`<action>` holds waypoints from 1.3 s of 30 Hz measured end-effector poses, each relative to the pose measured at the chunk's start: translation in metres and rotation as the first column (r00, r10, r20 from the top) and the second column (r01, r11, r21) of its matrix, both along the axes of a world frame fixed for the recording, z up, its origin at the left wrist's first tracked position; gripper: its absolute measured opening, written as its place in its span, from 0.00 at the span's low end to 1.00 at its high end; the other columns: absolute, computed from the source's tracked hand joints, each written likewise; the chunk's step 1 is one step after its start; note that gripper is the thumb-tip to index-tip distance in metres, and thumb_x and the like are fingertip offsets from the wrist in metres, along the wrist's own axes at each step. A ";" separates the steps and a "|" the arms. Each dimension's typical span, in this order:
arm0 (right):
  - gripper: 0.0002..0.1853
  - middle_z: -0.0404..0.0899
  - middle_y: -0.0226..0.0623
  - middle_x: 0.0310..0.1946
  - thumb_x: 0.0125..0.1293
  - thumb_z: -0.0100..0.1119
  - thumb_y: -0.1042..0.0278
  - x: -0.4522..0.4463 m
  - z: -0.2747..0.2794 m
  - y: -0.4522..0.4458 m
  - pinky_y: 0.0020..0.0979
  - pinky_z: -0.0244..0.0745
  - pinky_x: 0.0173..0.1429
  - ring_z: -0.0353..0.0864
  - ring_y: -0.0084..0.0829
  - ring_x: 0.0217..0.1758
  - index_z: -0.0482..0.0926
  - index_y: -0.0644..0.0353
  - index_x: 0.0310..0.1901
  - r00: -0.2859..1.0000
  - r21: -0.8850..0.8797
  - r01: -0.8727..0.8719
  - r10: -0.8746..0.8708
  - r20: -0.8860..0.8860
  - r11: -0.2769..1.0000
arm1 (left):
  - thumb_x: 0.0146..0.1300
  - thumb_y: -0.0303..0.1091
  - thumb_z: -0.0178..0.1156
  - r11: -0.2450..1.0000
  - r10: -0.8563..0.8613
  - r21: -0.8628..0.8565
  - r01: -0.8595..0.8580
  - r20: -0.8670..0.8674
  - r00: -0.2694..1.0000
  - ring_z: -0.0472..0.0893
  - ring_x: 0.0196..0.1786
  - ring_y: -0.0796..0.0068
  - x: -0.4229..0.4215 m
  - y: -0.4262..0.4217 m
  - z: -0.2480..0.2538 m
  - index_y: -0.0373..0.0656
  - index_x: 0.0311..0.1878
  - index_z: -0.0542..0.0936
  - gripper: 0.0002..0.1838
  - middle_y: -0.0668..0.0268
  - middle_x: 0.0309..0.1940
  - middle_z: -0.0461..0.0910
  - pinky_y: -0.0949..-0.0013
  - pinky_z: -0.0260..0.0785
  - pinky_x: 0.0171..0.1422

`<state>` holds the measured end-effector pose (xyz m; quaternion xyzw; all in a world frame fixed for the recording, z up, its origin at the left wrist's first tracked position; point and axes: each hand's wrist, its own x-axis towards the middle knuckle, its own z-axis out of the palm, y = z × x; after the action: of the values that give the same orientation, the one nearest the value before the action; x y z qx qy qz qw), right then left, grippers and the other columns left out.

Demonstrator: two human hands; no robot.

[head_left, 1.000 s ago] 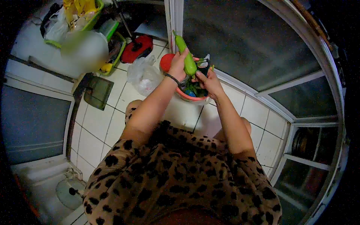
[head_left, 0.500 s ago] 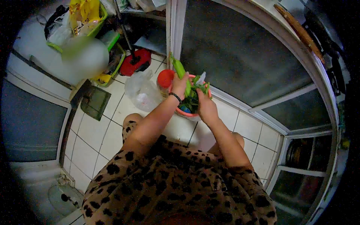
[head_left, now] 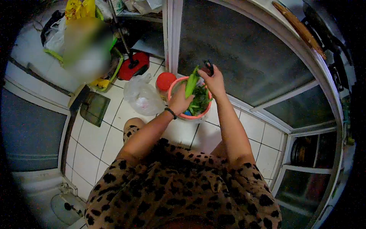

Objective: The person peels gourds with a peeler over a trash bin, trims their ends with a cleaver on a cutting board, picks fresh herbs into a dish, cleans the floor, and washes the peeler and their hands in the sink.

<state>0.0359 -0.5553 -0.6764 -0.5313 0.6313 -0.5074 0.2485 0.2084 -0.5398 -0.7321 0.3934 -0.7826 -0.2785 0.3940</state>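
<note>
Steady green vegetable (head_left: 191,84) over pink bin (head_left: 206,112) in closed left hand (head_left: 180,102); at two o'clock from there, grip black tool (head_left: 209,68) in curled right-hand (head_left: 214,81) fingers.

Floor (head_left: 89,141) of pale square tiles, dark grout lines, strongly curved by the wide lens. Ahead and right, a large dark glass pane (head_left: 232,49), surface cloudy, beside a white upright post (head_left: 174,38); its sill meets the tiles on a slant. Lower right, smaller dark panes (head_left: 305,185) between white bars. Left, a grey panel (head_left: 32,126) in a pale frame. Light dim, uneven; tiles brightest mid-floor, view edges black.
</note>
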 end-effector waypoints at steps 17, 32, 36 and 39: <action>0.15 0.76 0.62 0.34 0.58 0.45 0.76 0.061 -0.022 0.043 0.49 0.69 0.51 0.72 0.58 0.51 0.62 0.73 0.46 0.742 0.386 0.117 0.177 -0.646 0.915 | 0.57 0.35 0.54 0.972 0.099 0.115 -0.203 0.585 0.805 0.80 0.33 0.50 0.011 0.028 0.025 0.38 0.42 0.66 0.14 0.51 0.30 0.79 0.50 0.71 0.35; 0.15 0.79 0.55 0.32 0.62 0.48 0.72 0.003 -0.050 0.028 0.44 0.74 0.38 0.81 0.50 0.34 0.70 0.68 0.49 0.862 0.195 0.128 -0.012 -0.506 0.972 | 0.54 0.30 0.53 0.905 0.369 -0.419 -0.076 0.684 0.629 0.80 0.23 0.65 0.036 0.023 0.013 0.43 0.34 0.70 0.05 0.63 0.23 0.76 0.66 0.72 0.25; 0.17 0.81 0.37 0.39 0.67 0.49 0.63 -0.020 -0.081 0.027 0.25 0.71 0.32 0.79 0.24 0.33 0.69 0.62 0.54 0.987 0.244 -0.121 0.090 0.136 0.962 | 0.52 0.30 0.54 0.835 0.406 -0.550 0.004 0.620 0.671 0.79 0.26 0.66 0.045 0.014 0.018 0.44 0.32 0.70 0.05 0.63 0.24 0.76 0.65 0.72 0.28; 0.19 0.79 0.36 0.45 0.69 0.46 0.59 -0.003 -0.038 0.021 0.20 0.67 0.30 0.76 0.21 0.33 0.67 0.59 0.56 0.911 0.228 -0.267 0.168 0.377 0.936 | 0.51 0.30 0.54 0.892 0.292 -0.446 0.072 0.690 0.662 0.79 0.29 0.66 0.049 0.013 0.023 0.45 0.33 0.71 0.05 0.64 0.25 0.75 0.65 0.71 0.32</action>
<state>0.0326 -0.5344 -0.7140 -0.4601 0.5770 -0.4704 0.4839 0.2572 -0.5269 -0.7090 0.4212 -0.8895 0.1136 0.1355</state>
